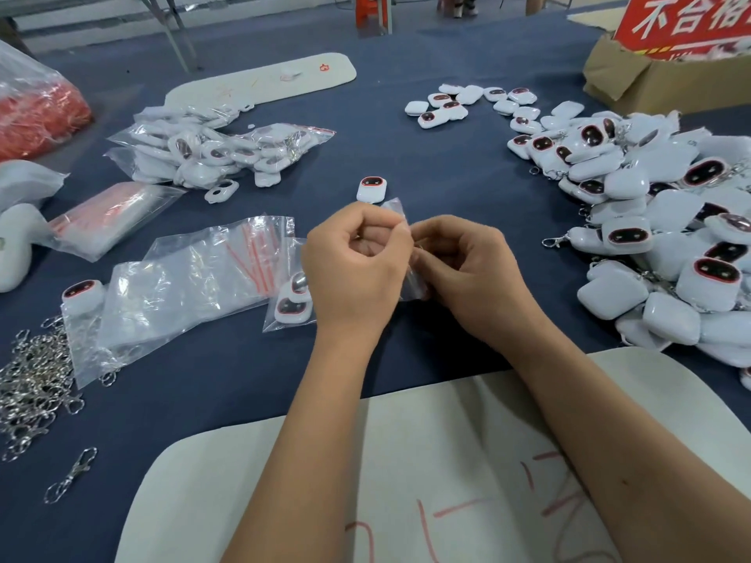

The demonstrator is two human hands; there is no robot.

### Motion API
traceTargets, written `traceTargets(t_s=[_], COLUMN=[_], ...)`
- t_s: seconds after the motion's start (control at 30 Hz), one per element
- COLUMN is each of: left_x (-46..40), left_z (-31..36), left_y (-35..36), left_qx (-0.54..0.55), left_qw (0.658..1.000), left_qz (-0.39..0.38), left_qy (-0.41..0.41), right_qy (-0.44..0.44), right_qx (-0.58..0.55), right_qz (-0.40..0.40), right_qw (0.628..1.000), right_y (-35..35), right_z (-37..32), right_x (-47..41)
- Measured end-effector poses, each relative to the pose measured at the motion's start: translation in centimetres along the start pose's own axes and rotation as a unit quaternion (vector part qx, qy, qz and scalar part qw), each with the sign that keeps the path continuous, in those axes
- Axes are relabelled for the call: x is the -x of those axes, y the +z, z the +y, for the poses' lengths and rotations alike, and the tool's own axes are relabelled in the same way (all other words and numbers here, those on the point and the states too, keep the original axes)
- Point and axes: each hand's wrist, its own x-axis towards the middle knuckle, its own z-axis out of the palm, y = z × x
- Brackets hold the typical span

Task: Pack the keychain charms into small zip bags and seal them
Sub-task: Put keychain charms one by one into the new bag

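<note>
Two hands meet over the middle of the dark blue worktop (406, 156); the left hand (353, 270) is curled, its fingertips pinching the upper edge of a small clear zip bag (400, 215), and the right hand (467, 274) is curled too, gripping the same bag from the other side; whether a charm is already inside the bag cannot be told, since the fingers hide most of it; one single charm (372, 188), white with a dark red-rimmed face, lies just beyond the hands; a large heap of loose charms (658, 221) spreads along the right edge, with a smaller scatter of charms (467, 101) toward the far side; a pile of packed bags (211, 152) lies toward the far left; nearer the left edge lies a stack of empty zip bags (109, 217) with red seal strips, and beside it a larger clear bag (183, 286) lying flat; one bagged charm (290, 302) rests just left of the left hand; a tangle of metal clasps (32, 379) sits at the near left, one clasp (71, 475) lying apart from it; a pale mat (426, 461) with red marks covers the near edge under both forearms; a cardboard box (658, 79) stands at the far right corner.
</note>
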Motion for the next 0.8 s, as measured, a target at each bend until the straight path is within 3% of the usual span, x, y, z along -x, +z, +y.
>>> traceTargets(t_s=[0.13,0.27,0.37,0.43,0.5,0.57,0.67,0.73,0.8], left_x=[-0.2,-0.1,-0.1,-0.1,-0.1,-0.1,0.0,0.2,0.6], left_z=[-0.2,-0.2,-0.2,-0.2,-0.3,-0.5,-0.8,-1.2,-1.6], left_y=[-0.2,-0.1,0.0,0.0,0.0,0.0,0.4,0.6,0.9], left_qx=[0.031,0.049,0.043,0.052,0.07,0.072,0.02,-0.035,-0.101], left_qw=[0.999,0.998,0.999,0.998,0.996,0.996,0.999,0.998,0.989], left_qz=[0.023,0.027,0.023,0.028,0.036,0.039,0.008,-0.045,-0.107], left_qy=[-0.022,-0.029,-0.025,-0.023,-0.03,-0.036,-0.024,-0.027,-0.019], right_qy=[-0.037,-0.014,-0.02,-0.022,-0.027,-0.038,-0.011,0.051,0.129], right_qx=[0.091,0.087,0.127,0.099,0.073,0.127,0.312,0.4,0.453], right_qz=[-0.106,-0.015,-0.107,-0.128,-0.035,0.14,0.332,0.356,0.321], right_qw=[0.99,0.996,0.986,0.987,0.996,0.981,0.89,0.843,0.821], right_y=[0.2,0.4,0.4,0.6,0.7,0.5,-1.0,-2.3,-3.1], right_z=[-0.1,0.2,-0.1,-0.4,-0.6,-0.5,-0.4,-0.2,-0.2], right_x=[-0.1,0.0,-0.1,-0.1,0.1,0.3,0.2,0.1,0.0])
